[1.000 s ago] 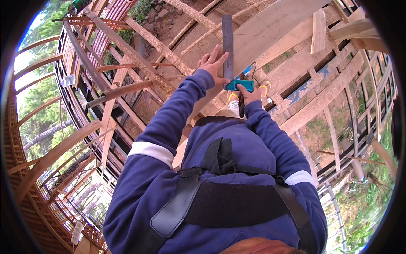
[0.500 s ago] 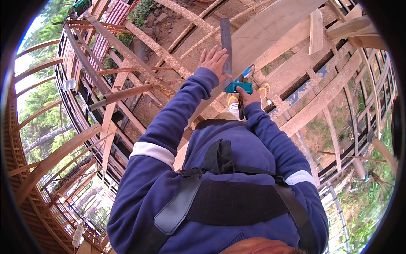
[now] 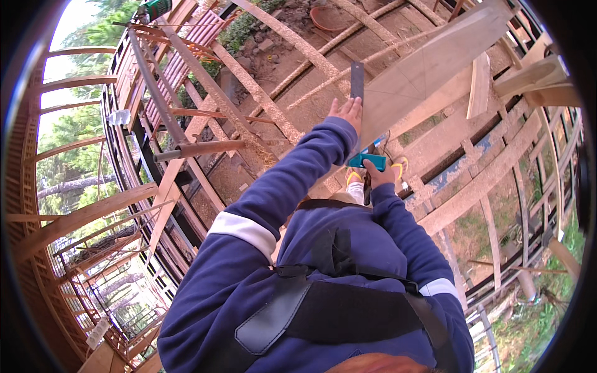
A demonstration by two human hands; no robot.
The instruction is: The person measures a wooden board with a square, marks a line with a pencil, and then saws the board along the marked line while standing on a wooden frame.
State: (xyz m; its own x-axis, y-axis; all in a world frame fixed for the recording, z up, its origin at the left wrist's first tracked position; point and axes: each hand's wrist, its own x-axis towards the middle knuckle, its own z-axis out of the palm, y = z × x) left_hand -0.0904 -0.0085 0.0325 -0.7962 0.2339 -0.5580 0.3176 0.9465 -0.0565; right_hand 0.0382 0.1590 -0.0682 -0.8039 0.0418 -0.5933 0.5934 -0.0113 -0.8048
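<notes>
A steel ruler blade with a teal handle lies upright in the picture along the left edge of a wide pale plank with faint lines on it. My left hand lies over the blade, fingers flat and close together, its thumb hidden. My right hand grips the teal handle with the thumb on top. A blue item with a dark cord shows behind the handle, partly hidden. My feet, in yellow flip-flops, show below the plank.
Sawdust-covered timber slats form an open frame over dirt and stones. Narrower offcuts sit right of the plank. A rusty pipe crosses at left, near a plastic bottle. A green tool rests top left. An orange basin lies below the slats.
My view has shifted, so the scene sits lower and further right. My left hand's fingers, spread a second ago, have drawn together over the blade. The right hand keeps its hold on the handle.
</notes>
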